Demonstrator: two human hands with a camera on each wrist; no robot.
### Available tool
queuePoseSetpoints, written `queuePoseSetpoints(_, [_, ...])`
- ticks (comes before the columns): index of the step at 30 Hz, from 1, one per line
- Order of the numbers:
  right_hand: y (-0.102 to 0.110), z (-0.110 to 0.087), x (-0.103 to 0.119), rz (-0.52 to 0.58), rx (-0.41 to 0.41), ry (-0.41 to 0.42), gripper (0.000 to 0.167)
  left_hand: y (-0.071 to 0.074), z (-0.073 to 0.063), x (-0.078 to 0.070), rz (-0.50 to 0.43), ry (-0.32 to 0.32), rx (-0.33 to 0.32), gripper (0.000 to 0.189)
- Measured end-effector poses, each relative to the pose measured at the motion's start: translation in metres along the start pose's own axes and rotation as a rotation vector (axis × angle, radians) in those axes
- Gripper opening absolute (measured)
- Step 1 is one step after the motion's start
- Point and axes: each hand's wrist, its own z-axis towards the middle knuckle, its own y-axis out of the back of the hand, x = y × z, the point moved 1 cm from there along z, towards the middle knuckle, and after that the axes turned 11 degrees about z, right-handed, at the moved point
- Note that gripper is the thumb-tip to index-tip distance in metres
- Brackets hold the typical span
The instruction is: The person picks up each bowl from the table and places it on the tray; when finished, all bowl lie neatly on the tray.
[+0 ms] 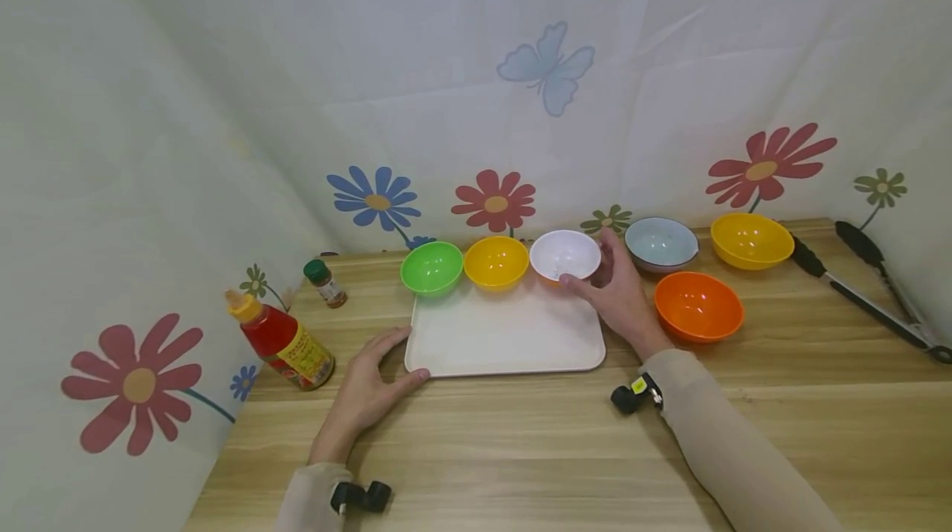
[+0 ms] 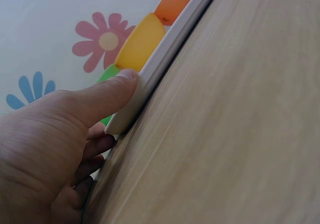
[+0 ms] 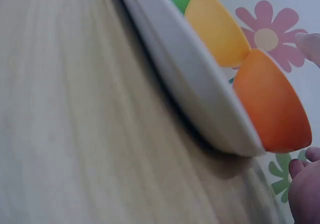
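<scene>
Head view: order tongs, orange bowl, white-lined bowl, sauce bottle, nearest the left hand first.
1. Red sauce bottle: left of the left hand
2. White-lined bowl: tray's back right
3. Orange bowl: right of tray
4. Tongs: far right

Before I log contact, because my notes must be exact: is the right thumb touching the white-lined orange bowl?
Apart. The right wrist view shows the right thumb clear of the white-lined orange bowl, with a printed flower visible in between.

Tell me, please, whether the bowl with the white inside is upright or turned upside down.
Upright: in the head view, the bowl shows its white inside facing up, with orange below the rim.
</scene>
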Motion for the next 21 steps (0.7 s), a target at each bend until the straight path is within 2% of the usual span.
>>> queuePoseSetpoints(6, [0.001, -0.003, 0.016, -0.072, -0.061, -0.006, 0.115, 0.000, 0.000, 0.000, 0.001, 0.000, -0.002, 0.086])
queuePoseSetpoints(10, [0.006, -0.006, 0.028, -0.065, -0.095, 0.031, 0.108, 0.000, 0.001, -0.001, -0.010, -0.001, 0.000, 0.086])
queuePoseSetpoints(14, [0.019, -0.008, 0.048, 0.023, -0.124, 0.133, 0.101, 0.000, 0.002, -0.003, -0.017, -0.001, 0.001, 0.086])
queuePoseSetpoints(17, [0.034, -0.010, 0.071, 0.099, -0.140, 0.231, 0.100, 0.000, 0.002, -0.002, -0.015, -0.011, -0.002, 0.086])
queuePoseSetpoints(21, [0.055, -0.016, 0.098, 0.173, -0.160, 0.321, 0.097, 0.000, 0.001, -0.001, -0.012, -0.009, -0.003, 0.087])
